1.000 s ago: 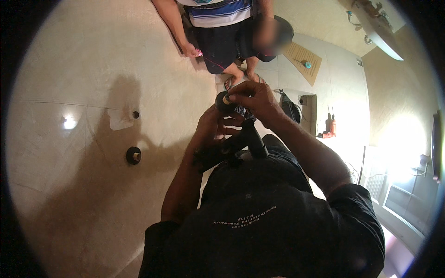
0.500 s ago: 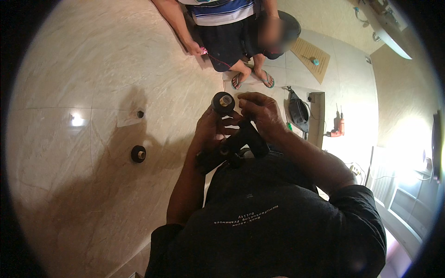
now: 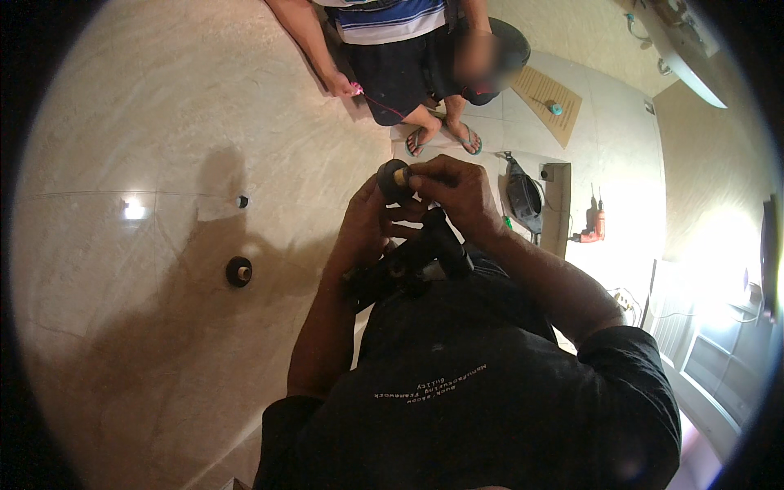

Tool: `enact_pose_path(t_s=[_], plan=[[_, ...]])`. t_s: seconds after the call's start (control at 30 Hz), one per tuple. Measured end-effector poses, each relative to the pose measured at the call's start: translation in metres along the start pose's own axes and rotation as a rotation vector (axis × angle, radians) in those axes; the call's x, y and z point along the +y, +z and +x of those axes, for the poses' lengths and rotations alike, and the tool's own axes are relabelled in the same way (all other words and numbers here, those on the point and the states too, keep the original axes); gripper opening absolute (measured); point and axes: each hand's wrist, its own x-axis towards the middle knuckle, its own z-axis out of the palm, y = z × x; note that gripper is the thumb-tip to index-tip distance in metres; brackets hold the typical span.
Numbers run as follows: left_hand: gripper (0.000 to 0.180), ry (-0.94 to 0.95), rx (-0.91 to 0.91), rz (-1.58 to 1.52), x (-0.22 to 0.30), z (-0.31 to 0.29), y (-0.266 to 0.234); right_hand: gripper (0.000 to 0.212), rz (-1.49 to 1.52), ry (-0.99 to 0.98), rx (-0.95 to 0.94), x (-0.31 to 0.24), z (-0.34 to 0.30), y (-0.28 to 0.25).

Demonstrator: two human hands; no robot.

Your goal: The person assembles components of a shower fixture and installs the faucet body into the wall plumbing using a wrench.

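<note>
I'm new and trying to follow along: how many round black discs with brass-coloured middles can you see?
2: one black disc is on the pale wall at left; the other disc is in the left hand, with the right hand touching it. Others could be hidden.

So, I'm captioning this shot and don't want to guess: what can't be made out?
All in the head view:
- Tip of the brass-coloured stub on the black round fitting: behind the right hand's fingertips.
- Lower outline of the black fixture: lost in dimness against the black shirt.
- Pink item: too small to identify.
- Other person's upper body: cut off by the top edge.
</note>
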Motion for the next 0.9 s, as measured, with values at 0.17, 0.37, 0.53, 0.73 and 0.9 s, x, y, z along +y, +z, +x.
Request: enact_pose_path(t_s=[0.17, 0.37, 0.53, 0.73, 0.9], plan=[[0.043, -0.039, -0.096, 0.006, -0.006, 0.006, -0.017, 0.026, -0.221, -0.055, 0.025, -0.010, 0.003, 0.000], [0.048, -0.004, -0.032, 0.063, -0.002, -0.004, 0.000, 0.026, -0.146, -0.030, -0.054, -0.001, 0.005, -0.009], [0.041, -0.002, -0.075, 0.012, -0.003, -0.006, -0.005, 0.026, -0.237, -0.027, -0.069, -0.009, 0.003, -0.006], [0.038, 0.023, -0.102, 0.043, -0.004, -0.006, -0.007, 0.026, -0.153, -0.037, 0.010, 0.003, -0.002, -0.003], [0.037, 0.033, -0.108, 0.064, -0.002, -0.013, -0.006, 0.025, -0.268, -0.066, 0.069, -0.006, -0.015, 0.004]])
